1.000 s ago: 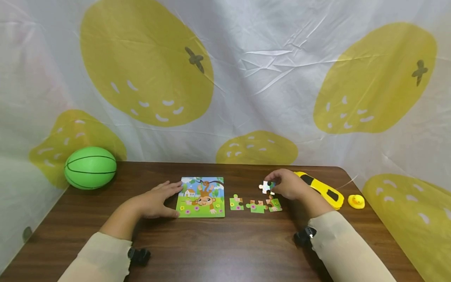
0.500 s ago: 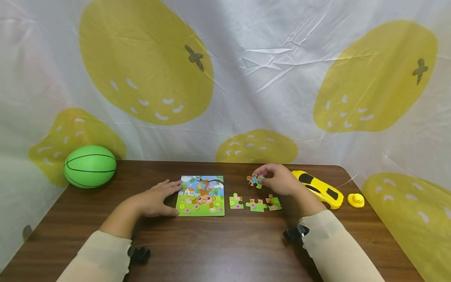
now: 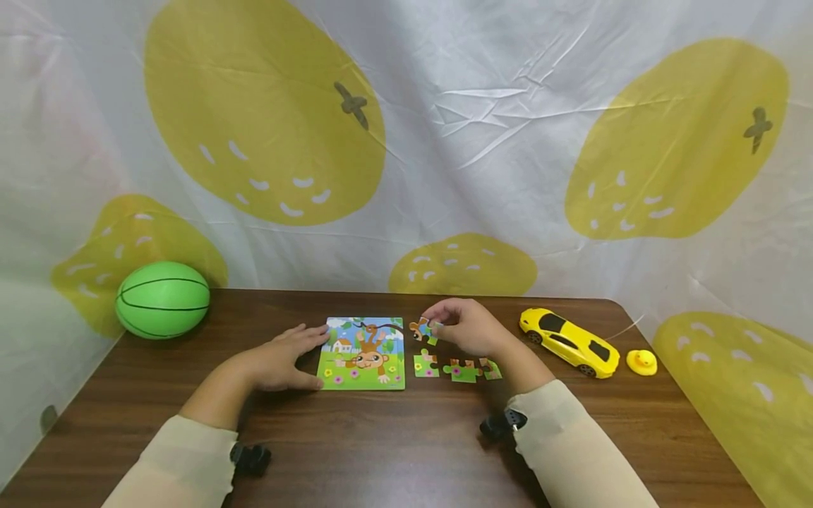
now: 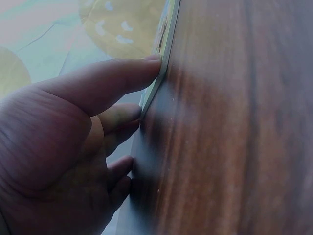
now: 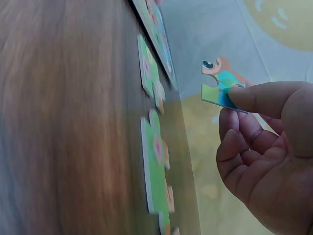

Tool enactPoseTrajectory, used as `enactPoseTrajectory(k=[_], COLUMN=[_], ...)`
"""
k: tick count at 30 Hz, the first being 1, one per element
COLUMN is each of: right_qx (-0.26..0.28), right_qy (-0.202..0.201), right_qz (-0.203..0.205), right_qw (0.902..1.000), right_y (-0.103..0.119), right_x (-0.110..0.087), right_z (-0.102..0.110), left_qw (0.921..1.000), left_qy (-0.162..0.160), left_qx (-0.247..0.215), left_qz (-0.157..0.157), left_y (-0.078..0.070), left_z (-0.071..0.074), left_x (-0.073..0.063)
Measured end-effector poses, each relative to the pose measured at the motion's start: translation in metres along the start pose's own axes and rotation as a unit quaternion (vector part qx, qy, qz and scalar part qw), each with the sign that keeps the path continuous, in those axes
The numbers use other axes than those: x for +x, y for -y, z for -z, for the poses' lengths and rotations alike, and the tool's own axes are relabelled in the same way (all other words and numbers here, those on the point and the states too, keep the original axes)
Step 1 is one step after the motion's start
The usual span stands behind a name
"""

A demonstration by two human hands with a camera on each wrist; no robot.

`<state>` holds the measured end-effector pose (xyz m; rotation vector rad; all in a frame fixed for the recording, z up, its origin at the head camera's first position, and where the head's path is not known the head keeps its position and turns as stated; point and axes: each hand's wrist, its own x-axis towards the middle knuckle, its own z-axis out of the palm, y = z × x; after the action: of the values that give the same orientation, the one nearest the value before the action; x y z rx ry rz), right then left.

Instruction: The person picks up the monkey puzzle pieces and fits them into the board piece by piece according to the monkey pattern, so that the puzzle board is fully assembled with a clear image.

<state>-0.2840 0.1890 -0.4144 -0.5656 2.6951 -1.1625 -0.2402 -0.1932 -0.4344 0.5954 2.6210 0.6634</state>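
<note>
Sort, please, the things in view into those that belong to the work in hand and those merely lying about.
Seemingly part of the work:
monkey-picture board, its edge touched by the left hand
puzzle piece, pinched by the right hand
three loose jigsaw pieces

Seemingly just lying about:
green ball
yellow toy car
yellow toy duck
</note>
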Motion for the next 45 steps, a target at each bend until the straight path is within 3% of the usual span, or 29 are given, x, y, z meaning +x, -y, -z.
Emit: enactPoseTrajectory(k=[12,29,45], right_qx=[0.033,-0.047,-0.059], right_qy=[0.045,0.086,0.119], right_qz=[0.004,0.025,0.02], right_qw=[0.9984,0.9949,0.9909], right_y=[0.021,0.031,0.037], right_x=[0.013,0.036,0.038], right_z=[-0.029,-0.055,-0.061], left_qw=[1.0,1.0,1.0], left_qy=[-0.003,-0.001,-0.002], left_qx=[-0.002,0.0,0.0], left_qz=[-0.001,-0.004,-0.005], left_y=[0.002,0.001,0.002], left_z=[-0.001,0.0,-0.001], left_x=[0.0,0.0,0.001])
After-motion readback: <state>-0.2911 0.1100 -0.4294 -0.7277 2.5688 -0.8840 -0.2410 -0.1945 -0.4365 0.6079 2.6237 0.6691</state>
